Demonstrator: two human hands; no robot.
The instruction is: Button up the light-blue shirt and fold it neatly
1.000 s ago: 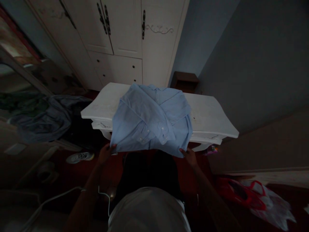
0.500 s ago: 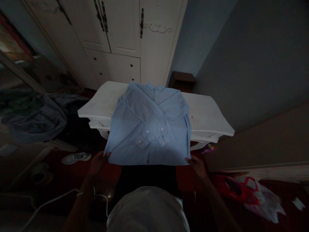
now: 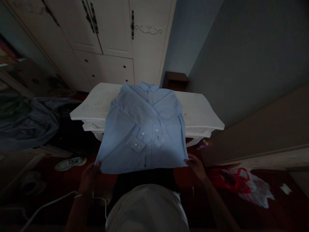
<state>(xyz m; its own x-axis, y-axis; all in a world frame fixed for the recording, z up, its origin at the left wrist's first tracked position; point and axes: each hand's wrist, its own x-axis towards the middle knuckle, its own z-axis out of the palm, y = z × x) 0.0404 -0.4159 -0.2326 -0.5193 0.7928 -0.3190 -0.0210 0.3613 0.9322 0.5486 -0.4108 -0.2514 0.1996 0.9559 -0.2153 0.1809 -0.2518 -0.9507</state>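
A light blue button-up shirt (image 3: pixel 125 154) lies over the white table (image 3: pixel 200 109), collar at the far edge and both sleeves folded across its front. Its lower part hangs past the table's near edge, stretched between my hands. My left hand (image 3: pixel 90 172) pinches the left bottom corner. On the other side, my right hand (image 3: pixel 195 164) grips the right bottom corner between thumb and fingers. The two cuffs with white buttons lie near the middle of the shirt.
Behind the table stands a white wardrobe (image 3: pixel 116 35), with a small brown cabinet (image 3: pixel 176 79) beside it. Dark clothes (image 3: pixel 36 119) are heaped at the left, above a shoe (image 3: pixel 70 163). Red and clear bags (image 3: pixel 256 190) and a white cable (image 3: pixel 45 206) lie on the floor.
My left hand has drawn its corner outward and down, so the hem is spread wider and slants lower at the left. My right hand still holds its corner. The view has shifted slightly right.
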